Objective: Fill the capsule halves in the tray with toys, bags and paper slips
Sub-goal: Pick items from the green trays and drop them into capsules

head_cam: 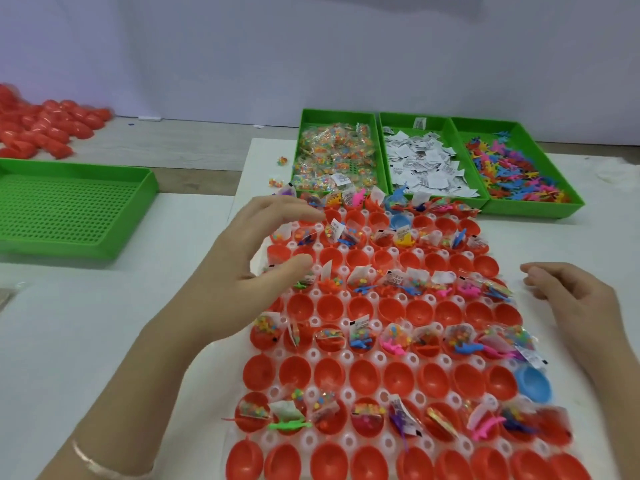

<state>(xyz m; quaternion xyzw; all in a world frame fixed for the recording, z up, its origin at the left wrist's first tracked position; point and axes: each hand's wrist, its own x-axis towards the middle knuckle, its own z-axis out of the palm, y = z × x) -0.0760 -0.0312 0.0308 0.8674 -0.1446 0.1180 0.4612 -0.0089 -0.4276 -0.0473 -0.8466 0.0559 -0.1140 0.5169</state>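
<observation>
white table: four green bins, two blue capsule halves.

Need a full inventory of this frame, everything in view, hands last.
capsule tray: one, clear white, table centre
red capsule halves: many, red, in the tray, filled and empty rows alternating
blue capsule halves: two, blue, one near the tray's far end, one at its right edge
green bins: three, green, side by side beyond the tray
bags: many, clear with coloured beads, left bin
paper slips: many, white, middle bin
toys: many, mixed colours, right bin
loose bags: two, left of the bins
perforated tray: one, green, left
spare red halves: pile, red, far left
bracelet: one, pale, left wrist
left hand: open, over the tray's far left
right hand: relaxed, holding nothing, by the tray's right edge
</observation>
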